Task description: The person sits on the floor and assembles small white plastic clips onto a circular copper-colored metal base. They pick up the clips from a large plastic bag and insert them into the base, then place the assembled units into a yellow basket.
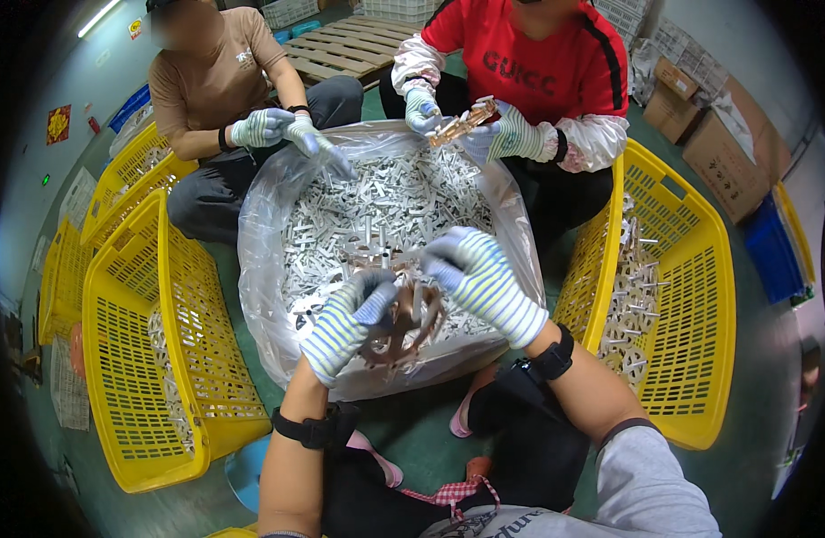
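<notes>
Hidden or unclear: we are finding the copper-brown, branching metal part [403,336] blurring at its edges, its left side passing behind a glove; we are losing the head of the person in a red short-sleeved shirt [529,67] at the upper edge; a light-blue plastic object [242,475] is lying partly behind the left forearm

Surroundings: we are listing a heap of small white-grey strips [395,193] filling a large container lined with clear plastic sheeting [262,278]; a yellow slatted plastic basket [130,359] is standing to its left and a second yellow slatted plastic basket [704,332] to its right, both holding pale pieces; a person in a tan shirt [220,76] is sitting at the far left, and the person in red is holding a copper-coloured strip assembly [462,123] over the far rim; the hands are blocking our view of part of the heap

Fingers: the left hand in a striped white knit glove [341,327] is closing its bent fingers on the branching part, above the near side of the heap; the right hand in a matching glove [484,278] is curling its fingers beside that part, and we are not able to tell their gap, touch or grip
</notes>
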